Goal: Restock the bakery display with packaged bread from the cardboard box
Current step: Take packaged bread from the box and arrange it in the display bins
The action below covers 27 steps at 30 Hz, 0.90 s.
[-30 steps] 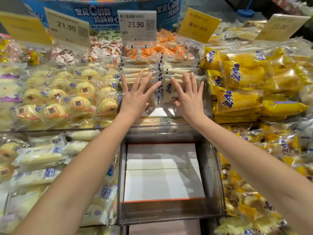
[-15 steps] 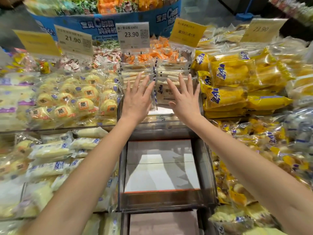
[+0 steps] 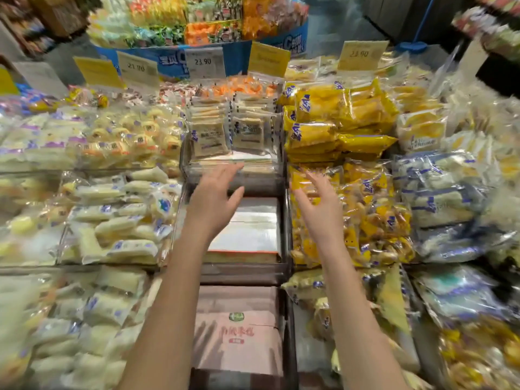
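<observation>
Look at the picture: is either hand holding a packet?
No, the left hand and right hand both hover with fingers spread, gripping nothing.

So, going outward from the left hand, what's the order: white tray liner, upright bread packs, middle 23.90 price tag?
1. White tray liner, just beneath the left hand.
2. Upright bread packs, in the bin beyond.
3. Middle 23.90 price tag, farthest back.

This is a shop, a supermarket's bakery aisle: price tags [image 3: 204, 62] reading 23.90 stand over tiered clear bins [image 3: 233, 166] heaped with wrapped bread [image 3: 318, 133], and a blue promotional stand [image 3: 235, 56] of snack bags rises behind.
</observation>
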Motion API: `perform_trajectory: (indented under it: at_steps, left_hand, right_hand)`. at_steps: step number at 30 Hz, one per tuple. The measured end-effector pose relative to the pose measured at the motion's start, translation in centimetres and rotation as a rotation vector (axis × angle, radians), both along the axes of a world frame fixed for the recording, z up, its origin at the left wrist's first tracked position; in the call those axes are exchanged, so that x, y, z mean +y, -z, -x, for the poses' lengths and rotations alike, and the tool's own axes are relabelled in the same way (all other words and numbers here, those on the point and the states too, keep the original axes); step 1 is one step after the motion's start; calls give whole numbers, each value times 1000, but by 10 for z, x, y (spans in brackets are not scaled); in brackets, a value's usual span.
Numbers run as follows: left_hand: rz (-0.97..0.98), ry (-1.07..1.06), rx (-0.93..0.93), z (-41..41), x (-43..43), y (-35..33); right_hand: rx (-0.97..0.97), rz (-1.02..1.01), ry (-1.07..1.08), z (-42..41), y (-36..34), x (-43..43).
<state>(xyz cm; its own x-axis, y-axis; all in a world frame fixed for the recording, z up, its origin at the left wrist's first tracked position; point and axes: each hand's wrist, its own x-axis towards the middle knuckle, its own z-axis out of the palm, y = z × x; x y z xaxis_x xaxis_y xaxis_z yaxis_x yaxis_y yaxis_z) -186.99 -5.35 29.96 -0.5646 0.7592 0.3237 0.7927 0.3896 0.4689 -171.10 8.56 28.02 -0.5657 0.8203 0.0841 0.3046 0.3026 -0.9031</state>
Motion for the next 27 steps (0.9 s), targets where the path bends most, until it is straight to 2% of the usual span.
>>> perform_trajectory:
  at_steps: [6,12,16,22,27]
  left_hand:
    - [-8,-188,-191,-94,-49,32]
    - [-63,-109,-187,-141,-47,25]
    - [-109,30,-144,-168,-39,13]
    - [-124,266,-205,-222,-34,29]
    - [-39,471,-337,-304,-23,52]
  right_hand:
    - [-100,96,-40,-81,16,1]
    - [-57,64,-42,-138,-3,-15]
    - [-51,29,28,-175,-9,-35]
    - [-113,18,248,-253,3,-85]
    - [-319,90,409,-351,24,-139]
